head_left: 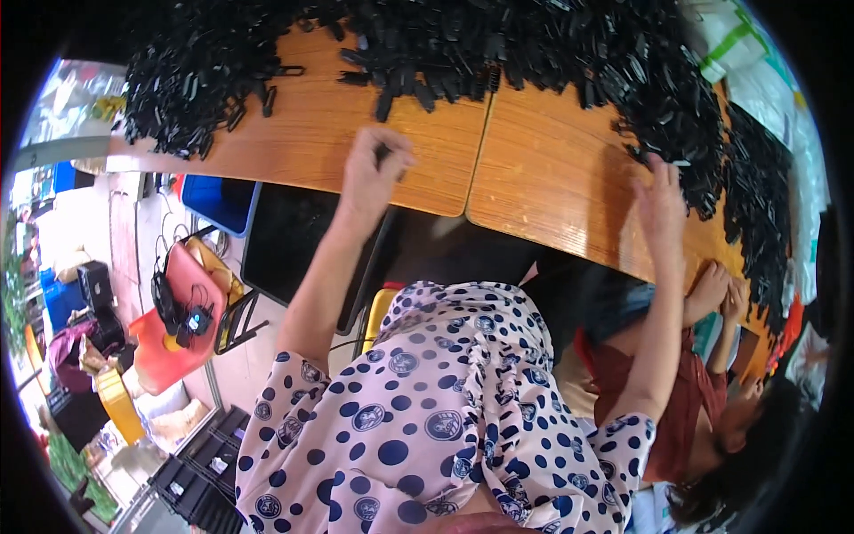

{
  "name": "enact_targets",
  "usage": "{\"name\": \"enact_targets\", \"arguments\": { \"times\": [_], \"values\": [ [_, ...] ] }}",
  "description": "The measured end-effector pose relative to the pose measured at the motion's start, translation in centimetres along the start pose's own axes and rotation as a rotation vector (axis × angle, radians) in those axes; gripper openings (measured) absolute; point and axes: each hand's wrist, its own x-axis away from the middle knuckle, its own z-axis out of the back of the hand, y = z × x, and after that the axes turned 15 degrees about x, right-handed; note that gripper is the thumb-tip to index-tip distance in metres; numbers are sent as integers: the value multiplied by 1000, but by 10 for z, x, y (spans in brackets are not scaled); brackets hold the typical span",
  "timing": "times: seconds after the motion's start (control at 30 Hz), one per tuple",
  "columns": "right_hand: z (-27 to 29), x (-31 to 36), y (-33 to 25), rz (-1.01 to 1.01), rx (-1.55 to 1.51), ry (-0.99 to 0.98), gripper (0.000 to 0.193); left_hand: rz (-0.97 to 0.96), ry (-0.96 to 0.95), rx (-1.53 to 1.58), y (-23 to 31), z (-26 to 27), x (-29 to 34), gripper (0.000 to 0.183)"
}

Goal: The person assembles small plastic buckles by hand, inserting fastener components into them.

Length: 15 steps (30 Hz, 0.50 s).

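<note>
A large heap of small black plastic parts covers the far side of two joined wooden tables. My left hand rests near the front edge of the left table, fingers curled around one small black part. My right hand lies flat and spread on the right table, fingertips touching the edge of the black heap. Both my forearms rise from polka-dot sleeves.
Another person in a red top sits at the lower right, hands on the table edge. A blue bin and a red stool holding cables stand on the floor at left. Black crates sit at the lower left.
</note>
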Motion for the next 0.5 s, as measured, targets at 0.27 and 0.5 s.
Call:
{"name": "enact_targets", "arguments": {
  "times": [0.27,0.5],
  "values": [
    [-24,-38,24,202,77,-89,23,-239,99,-833,15,31,-63,23],
    [-40,-56,18,-165,-734,44,31,-246,-17,-797,0,19,-68,26]
  ]
}}
